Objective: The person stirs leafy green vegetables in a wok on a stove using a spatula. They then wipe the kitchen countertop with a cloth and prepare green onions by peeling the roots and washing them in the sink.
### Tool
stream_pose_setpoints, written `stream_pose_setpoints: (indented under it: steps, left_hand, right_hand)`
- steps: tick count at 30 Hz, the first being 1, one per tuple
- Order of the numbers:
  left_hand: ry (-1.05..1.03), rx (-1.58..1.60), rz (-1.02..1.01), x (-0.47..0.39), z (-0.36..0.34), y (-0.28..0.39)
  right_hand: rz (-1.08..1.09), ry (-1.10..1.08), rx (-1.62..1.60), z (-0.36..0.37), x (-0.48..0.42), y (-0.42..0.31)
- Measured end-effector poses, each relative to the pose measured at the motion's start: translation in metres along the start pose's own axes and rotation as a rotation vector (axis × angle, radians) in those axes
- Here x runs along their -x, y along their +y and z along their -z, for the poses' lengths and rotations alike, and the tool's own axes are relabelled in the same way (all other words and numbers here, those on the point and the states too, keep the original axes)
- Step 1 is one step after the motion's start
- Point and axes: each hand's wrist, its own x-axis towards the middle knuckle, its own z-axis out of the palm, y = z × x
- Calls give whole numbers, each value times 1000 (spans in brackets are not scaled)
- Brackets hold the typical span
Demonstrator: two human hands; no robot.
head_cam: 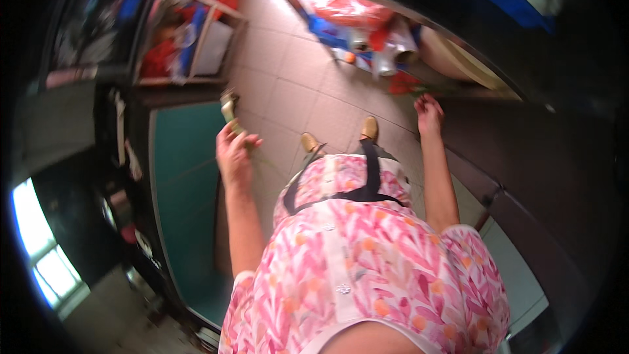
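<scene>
My left hand is raised on the left, fingers closed round a pale stalk with a rough brown end, perhaps a vegetable; blur hides its exact kind. Thin green strands seem to trail below that hand. On the right, my right hand has its fingertips pinched together beside a small blurred green thing; whether it holds this cannot be told. Between and below the hands are my patterned pink shirt, a black strap and my tan shoes on the tiled floor.
A teal panel in a dark frame stands at left. Beyond it are shelves with red and blue items. Red and blue plastic bags and rolls lie under a dark counter at upper right. A dark brown panel borders the right side.
</scene>
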Motion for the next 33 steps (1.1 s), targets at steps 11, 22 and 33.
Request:
stream_pose_setpoints:
  steps: [11, 22, 33]
  left_hand:
    - [-228, 4, -49, -10, -19, 21]
    - [-219, 201, 97, -46, 110, 60]
    - [-315, 599, 221, -119, 183, 79]
  right_hand:
    - [-256, -1012, 529, -249, 175, 14]
    - [-161, -1165, 806, -388, 265, 136]
    - [-460, -1041, 582, -446, 274, 209]
